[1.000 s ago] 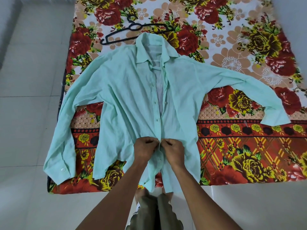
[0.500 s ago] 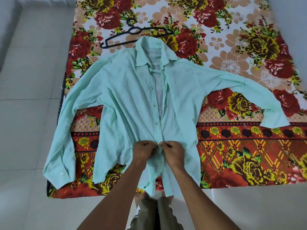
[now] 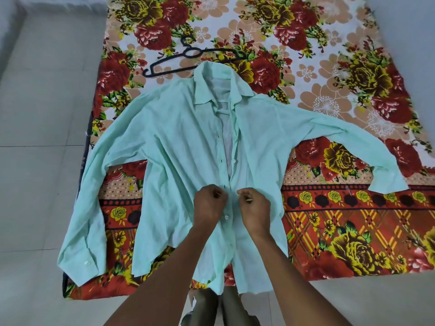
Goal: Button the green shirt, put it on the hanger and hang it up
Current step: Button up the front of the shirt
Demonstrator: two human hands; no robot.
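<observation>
So far one low button (image 3: 226, 217) looks fastened on the green shirt (image 3: 179, 147), spread on the bed (image 3: 353, 55). My left hand (image 3: 209, 203) and right hand (image 3: 255, 204) pinch the front edges, I think; upper buttons and the hanger (image 3: 188, 58) remain.

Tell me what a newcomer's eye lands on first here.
The green shirt lies spread open, sleeves out, across a loud red and yellow floral bedsheet. Low on its front, the left hand and right hand each pinch a placket edge. A black hanger lies just beyond the collar.
</observation>
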